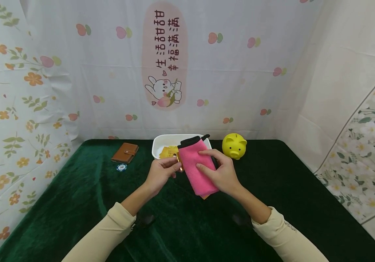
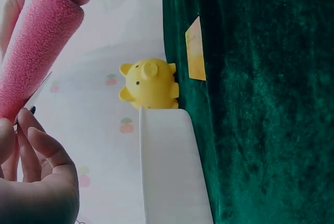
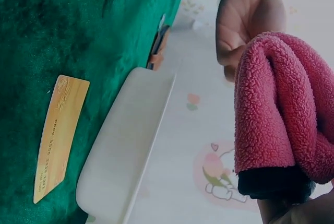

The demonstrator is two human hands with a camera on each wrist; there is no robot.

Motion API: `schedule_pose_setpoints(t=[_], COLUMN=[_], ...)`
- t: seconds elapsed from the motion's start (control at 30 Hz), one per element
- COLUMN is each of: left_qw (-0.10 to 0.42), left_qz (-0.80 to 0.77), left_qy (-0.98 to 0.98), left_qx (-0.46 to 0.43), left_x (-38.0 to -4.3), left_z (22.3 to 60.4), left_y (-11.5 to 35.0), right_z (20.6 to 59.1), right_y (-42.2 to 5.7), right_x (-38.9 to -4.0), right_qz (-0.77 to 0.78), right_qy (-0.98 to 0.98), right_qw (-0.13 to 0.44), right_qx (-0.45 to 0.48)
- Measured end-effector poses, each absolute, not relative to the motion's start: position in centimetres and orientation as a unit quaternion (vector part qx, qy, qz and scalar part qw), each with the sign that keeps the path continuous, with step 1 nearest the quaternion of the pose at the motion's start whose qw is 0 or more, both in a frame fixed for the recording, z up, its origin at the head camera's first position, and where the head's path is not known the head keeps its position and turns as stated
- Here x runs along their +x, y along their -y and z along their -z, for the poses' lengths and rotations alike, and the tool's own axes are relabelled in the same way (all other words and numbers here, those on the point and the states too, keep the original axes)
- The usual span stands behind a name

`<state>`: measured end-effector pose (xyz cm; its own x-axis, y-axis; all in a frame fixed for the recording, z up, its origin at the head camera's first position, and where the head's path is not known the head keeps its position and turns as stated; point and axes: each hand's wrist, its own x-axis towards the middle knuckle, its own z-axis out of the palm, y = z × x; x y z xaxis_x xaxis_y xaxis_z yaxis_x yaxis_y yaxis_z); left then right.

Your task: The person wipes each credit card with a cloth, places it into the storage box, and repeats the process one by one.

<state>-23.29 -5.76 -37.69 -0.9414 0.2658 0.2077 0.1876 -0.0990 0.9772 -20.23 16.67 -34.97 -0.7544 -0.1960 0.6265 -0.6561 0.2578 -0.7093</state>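
My right hand [image 1: 221, 174] grips a folded pink fleecy cloth [image 1: 196, 167] with black trim, held tilted above the table. In the right wrist view, the cloth [image 3: 266, 109] hides most of that hand. On the cloth's left side, my left hand [image 1: 162, 174] pinches a thin, shiny golden piece [image 1: 178, 159] between thumb and fingers; the cloth covers part of it, and its kind is unclear. Seen in the left wrist view, the fingers of the left hand [image 2: 49, 169] are curled close below the cloth. A gold bank card [image 3: 60, 135] lies on the table under the cloth.
Behind the hands stands a white tray [image 1: 156, 145] with golden pieces [image 1: 169, 151] in it. A yellow piggy bank [image 1: 234, 146] is right of the tray. Left of it lie a brown wallet [image 1: 125, 153] and a poker chip [image 1: 121, 167]. Green velvet [image 1: 86, 203] covers the table.
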Motion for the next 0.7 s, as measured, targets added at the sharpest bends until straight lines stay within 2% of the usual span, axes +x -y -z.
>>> schedule_pose_setpoints(t=[0.27,0.7], left_qw=[0.019,0.003], left_qz=[-0.727,-0.737], left_qy=[-0.666,-0.662], left_qx=[0.168,0.135], left_x=[-23.3,-23.8], left_z=[37.5,37.4], left_y=[6.0,6.4], right_z=[32.6,32.9], right_y=[-16.0,-17.6], right_x=[-18.4,-19.4], right_qz=[-0.526,-0.520], right_qy=[0.777,0.794], right_qw=[0.216,0.224], right_qx=[0.269,0.220])
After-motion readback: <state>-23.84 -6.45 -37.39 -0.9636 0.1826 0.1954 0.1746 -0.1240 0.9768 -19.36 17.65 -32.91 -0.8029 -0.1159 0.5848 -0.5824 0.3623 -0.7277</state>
